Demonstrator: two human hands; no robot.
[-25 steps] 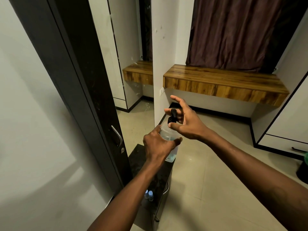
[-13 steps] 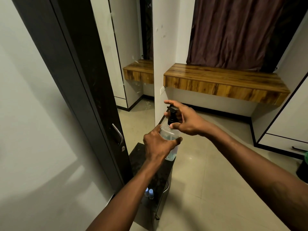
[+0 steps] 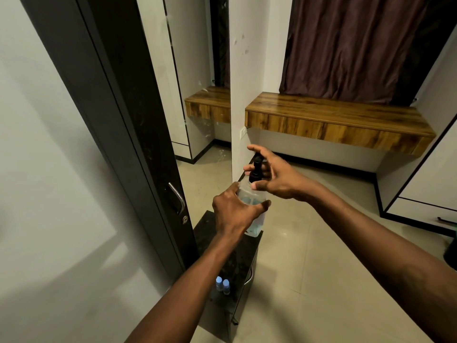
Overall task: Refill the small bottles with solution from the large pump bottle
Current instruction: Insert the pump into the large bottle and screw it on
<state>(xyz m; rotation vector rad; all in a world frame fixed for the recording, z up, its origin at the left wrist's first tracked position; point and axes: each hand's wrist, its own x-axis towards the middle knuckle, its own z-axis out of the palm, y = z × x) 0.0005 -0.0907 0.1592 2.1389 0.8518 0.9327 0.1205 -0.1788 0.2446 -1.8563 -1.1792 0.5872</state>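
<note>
The large clear pump bottle (image 3: 256,225) with pale blue solution stands on a low dark cabinet (image 3: 230,258). My left hand (image 3: 235,211) grips its body from the near side. My right hand (image 3: 274,174) has thumb and fingers curled round the black pump head (image 3: 256,170) at the bottle's neck. Two small bottles with light blue caps (image 3: 222,285) stand side by side on the cabinet's near end, just right of my left forearm.
A dark door (image 3: 138,125) with a metal handle (image 3: 176,198) stands close on the left of the cabinet. A white wall corner rises behind the bottle. A wooden wall shelf (image 3: 333,120) and a maroon curtain lie beyond. Tiled floor opens to the right.
My right hand's fingers have closed in round the pump head and shifted on it a little. My left hand and the bottle have stayed put.
</note>
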